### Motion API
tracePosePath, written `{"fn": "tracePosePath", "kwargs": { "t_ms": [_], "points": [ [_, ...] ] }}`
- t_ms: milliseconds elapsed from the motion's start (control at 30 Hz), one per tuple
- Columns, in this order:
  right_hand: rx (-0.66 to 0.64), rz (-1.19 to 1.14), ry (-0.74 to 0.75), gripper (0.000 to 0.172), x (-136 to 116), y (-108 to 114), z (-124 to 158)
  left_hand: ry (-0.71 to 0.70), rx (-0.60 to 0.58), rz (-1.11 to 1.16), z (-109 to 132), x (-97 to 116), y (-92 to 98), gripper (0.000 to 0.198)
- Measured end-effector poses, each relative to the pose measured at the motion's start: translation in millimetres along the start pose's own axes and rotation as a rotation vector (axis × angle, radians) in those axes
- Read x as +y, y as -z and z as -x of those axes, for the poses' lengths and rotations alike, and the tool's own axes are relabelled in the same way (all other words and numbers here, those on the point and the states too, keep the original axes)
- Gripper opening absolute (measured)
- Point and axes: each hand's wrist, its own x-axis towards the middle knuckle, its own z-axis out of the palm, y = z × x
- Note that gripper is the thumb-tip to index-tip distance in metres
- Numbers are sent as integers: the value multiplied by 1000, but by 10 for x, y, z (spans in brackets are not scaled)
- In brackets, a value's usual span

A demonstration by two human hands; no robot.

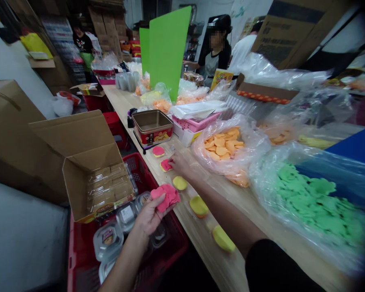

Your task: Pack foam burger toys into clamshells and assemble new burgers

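Observation:
My left hand (149,215) holds a small stack of flat pink food pieces (166,197) above a red plastic crate (170,243). My right hand (181,163) reaches across the light wooden table (219,263), its fingertips on a pink piece (166,165) lying on a yellow disc. Close by sits a finished-looking pairing of a pink piece on a yellow disc (158,151). Loose yellow discs (180,183) lie in a row nearer me, with others (198,206) (223,239) beyond. A clear bag of orange pieces (222,148) stands right of my right hand.
A clear bag of green pieces (310,202) fills the right side. A metal tin (152,127), a pink basket (194,123) and an open cardboard box (94,182) stand nearby. Sealed plastic containers (108,239) sit in the crate. Green dividers (167,44) stand on the table; two people work beyond them.

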Motion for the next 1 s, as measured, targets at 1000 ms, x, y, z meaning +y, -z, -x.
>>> {"fn": "tracePosePath", "kwargs": {
  "t_ms": [1000],
  "points": [
    [28, -498, -199, 9, -1051, 493, 1272, -181, -43, 344, -118, -292, -369, 35]
  ]
}}
